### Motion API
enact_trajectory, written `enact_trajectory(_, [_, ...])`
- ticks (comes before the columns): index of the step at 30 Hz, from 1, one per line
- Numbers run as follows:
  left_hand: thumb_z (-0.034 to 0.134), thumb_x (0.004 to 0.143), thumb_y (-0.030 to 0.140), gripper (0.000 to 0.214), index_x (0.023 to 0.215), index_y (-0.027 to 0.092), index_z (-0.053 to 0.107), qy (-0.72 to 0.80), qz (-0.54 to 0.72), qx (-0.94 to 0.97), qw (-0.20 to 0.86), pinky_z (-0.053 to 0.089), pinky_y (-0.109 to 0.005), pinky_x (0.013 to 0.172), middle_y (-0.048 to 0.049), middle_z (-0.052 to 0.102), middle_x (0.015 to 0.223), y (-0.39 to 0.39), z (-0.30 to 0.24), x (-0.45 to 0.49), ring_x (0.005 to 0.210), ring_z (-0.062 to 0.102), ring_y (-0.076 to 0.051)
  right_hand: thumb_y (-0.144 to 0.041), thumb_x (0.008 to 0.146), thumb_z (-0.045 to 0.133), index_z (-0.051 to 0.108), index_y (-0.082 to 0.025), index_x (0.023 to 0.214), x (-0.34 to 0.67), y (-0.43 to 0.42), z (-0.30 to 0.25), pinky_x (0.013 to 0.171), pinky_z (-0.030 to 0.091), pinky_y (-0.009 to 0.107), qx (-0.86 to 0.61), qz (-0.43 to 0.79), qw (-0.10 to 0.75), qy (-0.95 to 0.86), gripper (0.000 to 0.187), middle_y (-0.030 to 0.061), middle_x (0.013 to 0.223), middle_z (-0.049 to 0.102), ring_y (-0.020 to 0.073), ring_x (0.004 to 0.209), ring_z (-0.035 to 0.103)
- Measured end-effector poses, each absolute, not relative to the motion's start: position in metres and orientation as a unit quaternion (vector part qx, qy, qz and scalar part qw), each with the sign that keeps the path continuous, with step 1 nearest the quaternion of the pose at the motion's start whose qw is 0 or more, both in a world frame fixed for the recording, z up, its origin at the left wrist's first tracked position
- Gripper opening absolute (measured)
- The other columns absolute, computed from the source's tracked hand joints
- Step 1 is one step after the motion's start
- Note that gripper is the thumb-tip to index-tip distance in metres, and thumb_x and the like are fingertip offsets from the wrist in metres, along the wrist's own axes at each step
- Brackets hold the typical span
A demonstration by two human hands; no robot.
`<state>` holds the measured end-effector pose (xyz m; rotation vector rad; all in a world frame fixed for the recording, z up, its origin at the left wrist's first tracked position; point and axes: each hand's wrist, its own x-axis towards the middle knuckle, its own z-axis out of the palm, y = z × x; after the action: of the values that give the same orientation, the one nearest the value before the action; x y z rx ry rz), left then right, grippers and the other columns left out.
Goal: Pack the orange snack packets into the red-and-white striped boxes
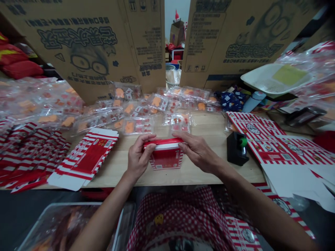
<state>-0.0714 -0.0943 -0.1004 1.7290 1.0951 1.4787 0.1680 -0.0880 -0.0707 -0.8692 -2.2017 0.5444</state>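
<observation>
A small red-and-white striped carton [166, 158] stands upright on the wooden table in front of me, its white-edged top facing up. My left hand [140, 153] grips its upper left corner, thumb on the near side and fingers behind. At the upper right corner, my right hand [196, 150] holds it the same way. Just beyond the carton lie clear packets [181, 122] with pink and orange pieces inside. The far side of the carton is hidden.
Flat striped cartons [91, 157] lie stacked at the left. To the right are a black tape dispenser [237, 148] and unfolded striped card sheets [277, 139]. Large brown cardboard boxes [125, 38] wall off the back. A white basket [277, 87] sits far right; a plastic bin [49, 212] is below left.
</observation>
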Motion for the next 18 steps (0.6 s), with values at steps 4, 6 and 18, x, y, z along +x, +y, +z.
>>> enact_trajectory(4, [0.056, 0.098, 0.042, 0.029, 0.113, 0.019, 0.063, 0.404, 0.604, 0.637, 0.258, 0.054, -0.027, 0.079, -0.0064, 0.074, 0.095, -0.099, -0.115, -0.062, 0.086, 0.070, -0.017, -0.022, 0.104, 0.036, 0.059, -0.015, 0.102, 0.155, -0.093, -0.070, 0.077, 0.048, 0.038, -0.370, 0.162, 0.362, -0.840, 0.025, 0.0099, 0.092, 0.063, 0.0223, 0.083, 0.059])
enact_trajectory(6, [0.061, 0.095, 0.039, 0.031, 0.119, 0.019, 0.059, 0.397, 0.595, 0.644, 0.271, 0.054, -0.027, 0.080, -0.0061, 0.072, 0.098, -0.101, -0.115, -0.058, 0.088, 0.069, -0.017, -0.019, 0.103, 0.037, 0.059, -0.015, 0.098, 0.151, -0.096, -0.071, 0.075, 0.047, 0.036, -0.383, 0.159, 0.383, -0.825, 0.023, 0.0089, 0.089, 0.061, 0.0217, 0.082, 0.058])
enact_trajectory(18, [0.058, 0.097, 0.029, 0.016, 0.100, 0.019, 0.070, 0.352, 0.582, 0.663, 0.313, 0.050, -0.032, 0.084, -0.0082, 0.070, 0.099, -0.104, -0.101, -0.066, 0.096, 0.065, -0.020, -0.017, 0.097, 0.050, 0.054, -0.023, 0.098, 0.152, -0.106, -0.087, 0.065, 0.044, 0.028, -0.403, 0.222, 0.464, -0.757, 0.007, -0.0001, 0.083, 0.057, 0.0150, 0.071, 0.055])
